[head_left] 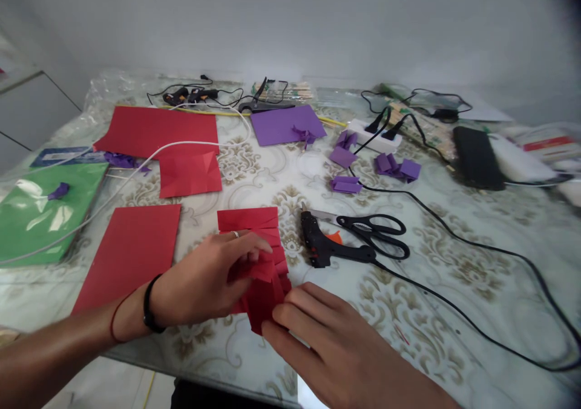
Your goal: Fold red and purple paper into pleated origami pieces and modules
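Note:
A red paper [247, 218] lies near the table's front edge, with slits cut along its right side. Above it, my left hand [206, 279] is closed, its curled fingers on a folded red paper piece [261, 306]. My right hand [327, 342] pinches the lower right edge of that same piece between thumb and fingers. Part of the piece is hidden under my left fingers. To the right lie a black glue gun [331, 245] and black-handled scissors [376, 230], the scissors' blades reaching behind the gun.
Red sheets [131, 245] and a green pack [49, 209] lie left. Folded purple pieces [347, 184] sit near a white power strip [374, 135]; a black phone [476, 155] is right. A black cord [454, 233] and white cable [167, 146] cross the patterned table.

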`<state>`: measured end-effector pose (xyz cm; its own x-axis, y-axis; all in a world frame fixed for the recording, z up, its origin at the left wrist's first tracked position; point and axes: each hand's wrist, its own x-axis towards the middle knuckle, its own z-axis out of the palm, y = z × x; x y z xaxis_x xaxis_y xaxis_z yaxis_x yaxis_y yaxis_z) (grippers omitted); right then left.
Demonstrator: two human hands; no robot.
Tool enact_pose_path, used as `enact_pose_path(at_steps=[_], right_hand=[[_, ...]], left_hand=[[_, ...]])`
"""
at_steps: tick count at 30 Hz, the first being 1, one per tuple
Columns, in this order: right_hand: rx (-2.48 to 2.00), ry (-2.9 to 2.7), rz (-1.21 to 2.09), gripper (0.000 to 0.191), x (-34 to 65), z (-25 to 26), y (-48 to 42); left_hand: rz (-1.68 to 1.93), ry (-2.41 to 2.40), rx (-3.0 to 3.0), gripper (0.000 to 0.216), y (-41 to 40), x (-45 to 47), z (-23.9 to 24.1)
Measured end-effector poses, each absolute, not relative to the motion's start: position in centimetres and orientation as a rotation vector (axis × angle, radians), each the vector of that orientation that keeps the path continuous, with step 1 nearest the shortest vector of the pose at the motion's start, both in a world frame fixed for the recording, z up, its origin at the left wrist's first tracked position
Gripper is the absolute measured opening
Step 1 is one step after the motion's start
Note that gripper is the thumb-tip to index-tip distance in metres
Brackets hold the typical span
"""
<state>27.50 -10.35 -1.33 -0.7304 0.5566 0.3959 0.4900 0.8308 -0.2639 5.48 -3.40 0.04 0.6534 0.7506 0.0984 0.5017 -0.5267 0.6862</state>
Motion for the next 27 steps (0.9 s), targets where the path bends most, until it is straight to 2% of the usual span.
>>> enact_pose_path(at_steps=[5,13,21,27], right_hand=[[-0.841,-2.548,0.207,0.018,27.8,-1.7,-10.4],[-0.904,-2.357,0.451,0.016,28.1,-1.8,-10.0],[-0.917,-2.332,0.449,0.019,28.2,-2.1,-9.0],[-0.943,-2.296,0.426,0.022,28.1,-2.4,-8.9]], left_hand=[[0.329,0.981,2.448,0.017,-2.9,6.6,1.2],[0.251,0.979,2.673,0.013,-1.4,7.8,1.6],[0.315,0.892,2.52,0.019,-1.5,7.2,1.7],[0.644,0.914,2.393,0.014,-2.3,6.3,0.1]])
